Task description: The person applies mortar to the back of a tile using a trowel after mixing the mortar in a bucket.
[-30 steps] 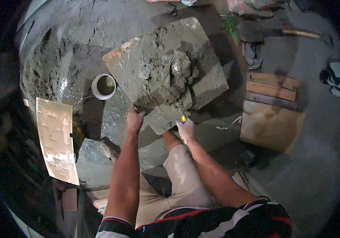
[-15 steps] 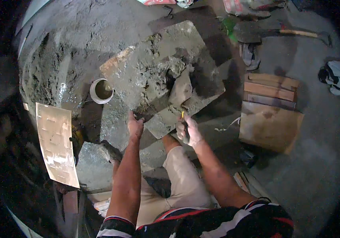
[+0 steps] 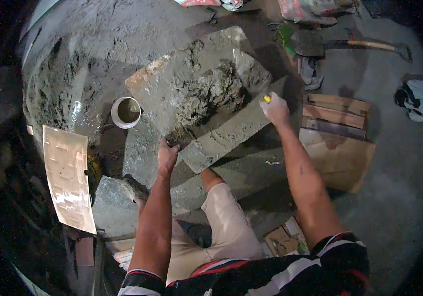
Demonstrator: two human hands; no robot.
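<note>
A board (image 3: 231,138) smeared with grey mortar lies tilted in front of me, with a lumpy wet mound of mortar (image 3: 216,93) on it. My right hand (image 3: 276,111) is closed around the yellow-ended handle of a trowel (image 3: 251,69). The mortar-coated blade lies against the far right side of the mound. At the board's near left edge, my left hand (image 3: 167,157) grips the rim. Its thumb and forefinger show apart, while its other fingers are mostly hidden.
Left of the board stands a white bucket (image 3: 126,112) of murky liquid. A large wet mortar heap (image 3: 58,93) spreads beyond it. A pale panel (image 3: 68,180) leans at left. Boards (image 3: 337,153) lie at right, below a shovel (image 3: 369,43). Sacks (image 3: 310,10) lie at the far edge.
My right hand has moved away and to the right with the trowel, from the board's near edge to its right side. The blade has swung around the mound. My left hand stays in place.
</note>
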